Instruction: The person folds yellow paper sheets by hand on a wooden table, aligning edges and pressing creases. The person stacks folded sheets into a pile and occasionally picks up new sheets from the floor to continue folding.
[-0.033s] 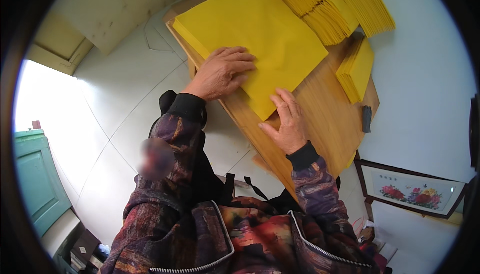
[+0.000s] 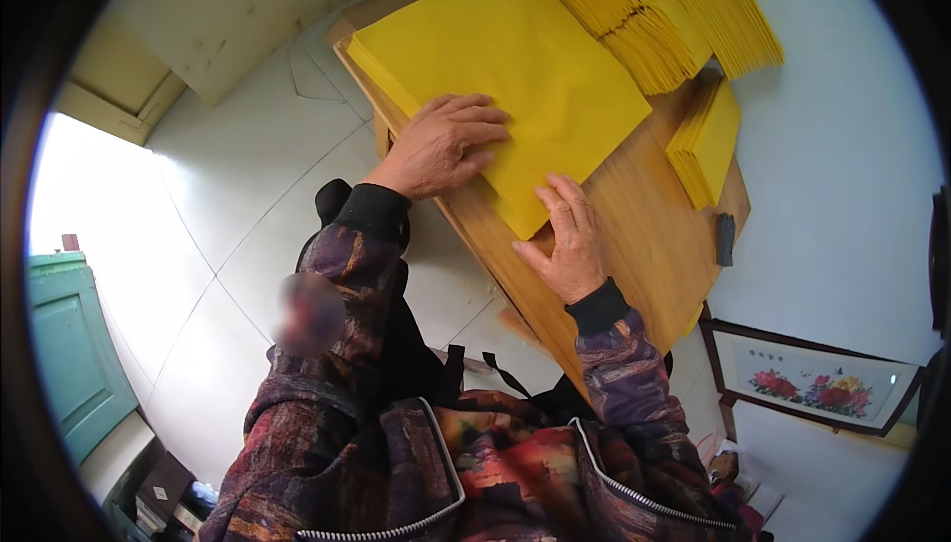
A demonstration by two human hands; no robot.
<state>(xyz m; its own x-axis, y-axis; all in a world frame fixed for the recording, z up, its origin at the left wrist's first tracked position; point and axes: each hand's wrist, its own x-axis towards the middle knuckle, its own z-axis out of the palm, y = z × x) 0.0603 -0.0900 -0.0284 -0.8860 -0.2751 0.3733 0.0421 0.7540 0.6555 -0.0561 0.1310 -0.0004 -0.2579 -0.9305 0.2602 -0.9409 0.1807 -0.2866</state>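
A large yellow sheet [image 2: 495, 56], paper or felt-like, lies on the wooden table, with more layers showing along its left edge. My left hand [image 2: 446, 144] rests palm down on its near left edge, fingers stretched out over the yellow surface. At the near corner is my right hand [image 2: 570, 245], its thumb and fingers apart around the corner. The fingertips touch or nearly touch the sheet there. Whether they pinch any layer I cannot tell, but the hand looks open.
Folded yellow stacks [image 2: 649, 27] stand at the far right against the wall. A smaller yellow stack [image 2: 705, 141] and a dark grey block [image 2: 726, 239] lie along the right side of the wooden table [image 2: 634, 235]. A framed flower picture [image 2: 812, 379] leans at the right.
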